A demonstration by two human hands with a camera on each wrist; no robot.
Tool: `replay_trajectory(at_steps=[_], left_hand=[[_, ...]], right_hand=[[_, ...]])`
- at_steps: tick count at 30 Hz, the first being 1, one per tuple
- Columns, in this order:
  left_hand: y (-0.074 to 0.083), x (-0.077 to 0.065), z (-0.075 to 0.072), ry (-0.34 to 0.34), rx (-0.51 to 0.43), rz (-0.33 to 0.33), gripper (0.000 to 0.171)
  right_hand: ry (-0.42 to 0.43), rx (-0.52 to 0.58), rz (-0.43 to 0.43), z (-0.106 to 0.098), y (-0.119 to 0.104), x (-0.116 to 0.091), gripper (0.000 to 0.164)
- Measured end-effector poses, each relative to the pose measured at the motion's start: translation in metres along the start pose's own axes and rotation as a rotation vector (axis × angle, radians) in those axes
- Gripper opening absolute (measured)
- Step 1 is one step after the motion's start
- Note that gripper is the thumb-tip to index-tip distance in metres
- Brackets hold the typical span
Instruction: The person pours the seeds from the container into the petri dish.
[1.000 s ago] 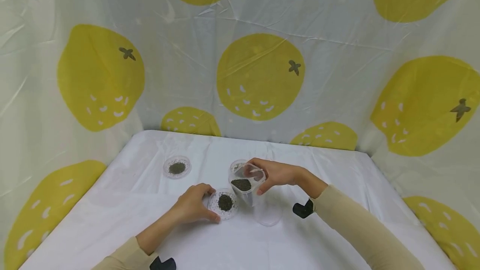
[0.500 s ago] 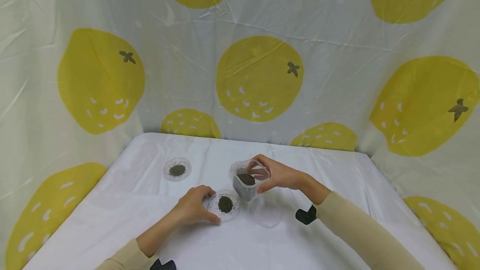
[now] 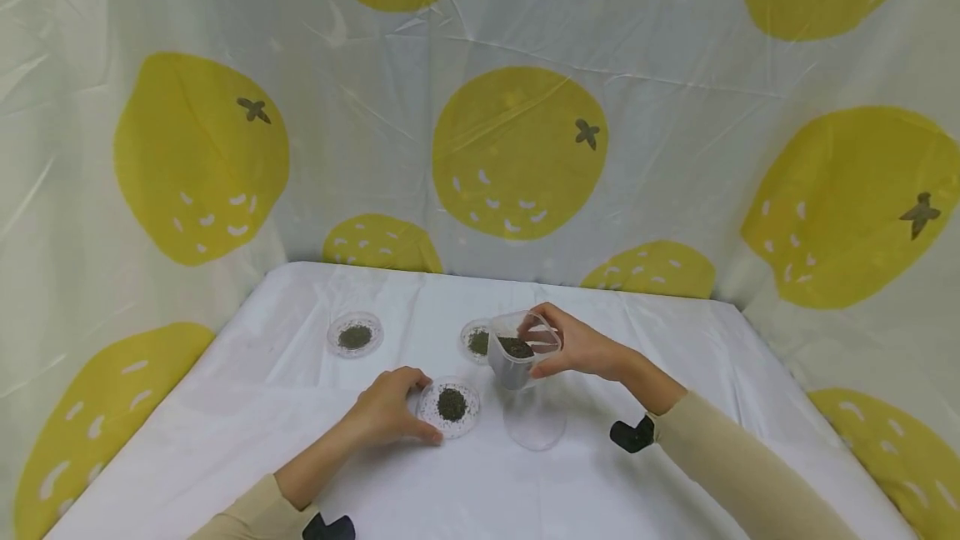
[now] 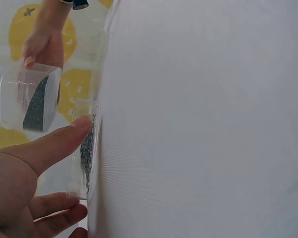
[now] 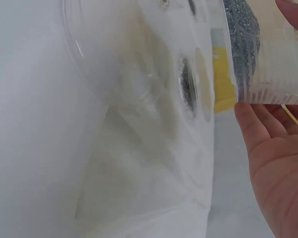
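Note:
My left hand (image 3: 384,408) rests on the white cloth and holds a clear petri dish (image 3: 471,422) between thumb and fingers. A dark granular heap (image 3: 452,404) sits in the dish's middle, with specks scattered around it. In the left wrist view, the thumb presses one side of the dish wall (image 4: 75,171) and fingers lie at the other. Raised off the table, my right hand (image 3: 583,346) grips a clear plastic container (image 3: 507,373) by its side. Dark granules (image 5: 242,44) lie slanted inside the tilted container.
Two more dishes with dark granules stand farther back: the left dish (image 3: 333,343) and the right dish (image 3: 467,350), partly behind the container. A clear round piece (image 3: 536,432), dish or lid, lies below the container. A lemon-patterned curtain (image 3: 360,132) hangs behind the table.
My right hand has moved right and slightly back with the container, away from the held dish. The rear right dish shows more now. My left hand has stayed in place.

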State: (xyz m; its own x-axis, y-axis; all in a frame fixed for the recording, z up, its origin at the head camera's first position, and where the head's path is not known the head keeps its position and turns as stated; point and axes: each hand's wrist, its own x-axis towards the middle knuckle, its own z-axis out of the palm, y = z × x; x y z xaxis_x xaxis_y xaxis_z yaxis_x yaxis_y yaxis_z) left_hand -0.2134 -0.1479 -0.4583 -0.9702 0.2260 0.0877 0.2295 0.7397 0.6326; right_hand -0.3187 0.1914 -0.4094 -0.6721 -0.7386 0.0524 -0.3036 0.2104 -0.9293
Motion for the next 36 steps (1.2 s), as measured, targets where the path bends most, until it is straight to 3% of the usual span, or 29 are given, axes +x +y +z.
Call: replay_trajectory(at_steps=[12,26,36], left_hand=[[0.004,-0.003,-0.002,-0.012,-0.012,-0.007,0.080],[0.005,-0.004,-0.003,-0.009,0.009,-0.007,0.080],[0.006,-0.004,-0.003,-0.017,0.010,0.001,0.079]], right_hand=[[0.176,-0.002,0.020,-0.016,0.017,-0.033,0.076],[0.348,-0.023,0.123,-0.045,0.042,-0.078,0.077],[0.407,-0.061,0.164,-0.061,0.063,-0.108,0.077]])
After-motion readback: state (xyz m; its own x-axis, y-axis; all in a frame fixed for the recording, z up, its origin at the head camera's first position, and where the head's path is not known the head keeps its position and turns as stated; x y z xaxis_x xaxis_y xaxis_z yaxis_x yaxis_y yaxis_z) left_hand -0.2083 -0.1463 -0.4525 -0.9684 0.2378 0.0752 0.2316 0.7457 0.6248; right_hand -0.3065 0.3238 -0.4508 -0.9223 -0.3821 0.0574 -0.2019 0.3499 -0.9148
